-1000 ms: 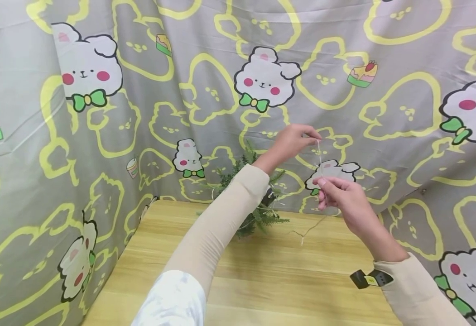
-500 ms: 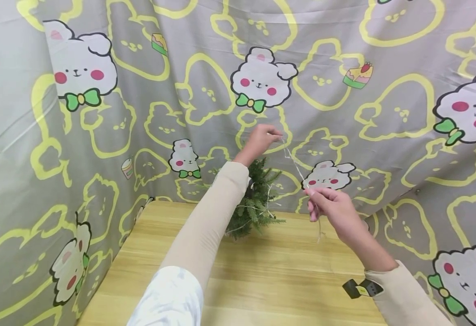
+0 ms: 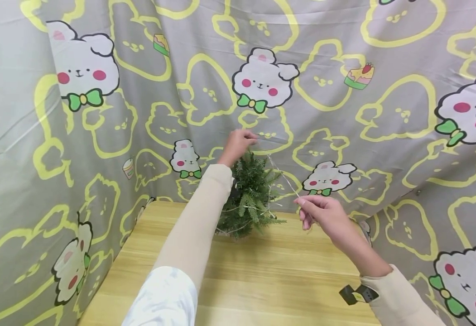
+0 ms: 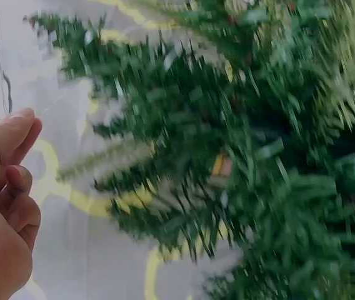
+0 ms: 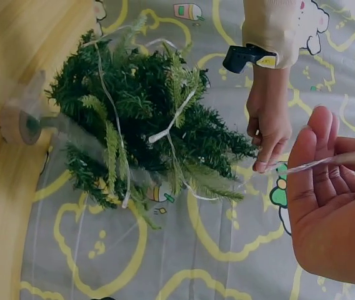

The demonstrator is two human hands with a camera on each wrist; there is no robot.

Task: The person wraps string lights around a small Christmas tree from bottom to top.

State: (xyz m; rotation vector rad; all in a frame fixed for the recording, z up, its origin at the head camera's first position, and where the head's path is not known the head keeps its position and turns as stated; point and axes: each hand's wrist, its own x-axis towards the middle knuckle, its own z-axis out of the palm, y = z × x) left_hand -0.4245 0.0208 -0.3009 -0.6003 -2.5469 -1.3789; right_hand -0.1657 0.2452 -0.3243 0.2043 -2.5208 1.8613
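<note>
A small artificial Christmas tree (image 3: pixel 252 185) stands at the back of the table, with a clear-wired string light (image 5: pixel 112 103) wound loosely around its branches. My left hand (image 3: pixel 238 144) is raised beside the treetop, thumb and forefinger pinching the thin wire, which shows at the fingertips in the left wrist view. Lower and to the right, my right hand (image 3: pixel 328 217) pinches another part of the string light (image 3: pixel 288 180) between thumb and forefinger. From there the wire slants up to the left toward the tree's top. The left arm covers part of the tree's left side.
The tree's round wooden base (image 5: pixel 20 127) rests on the wood-grain table (image 3: pixel 238 280). A grey curtain (image 3: pixel 327 27) printed with rabbit faces hangs close behind the tree and along both sides. A black wrist device (image 3: pixel 358 294) sits on the right sleeve.
My left hand has moved left and slightly down, from over the right of the tree to beside its top. The right hand has shifted left and lower, drawing the wire along.
</note>
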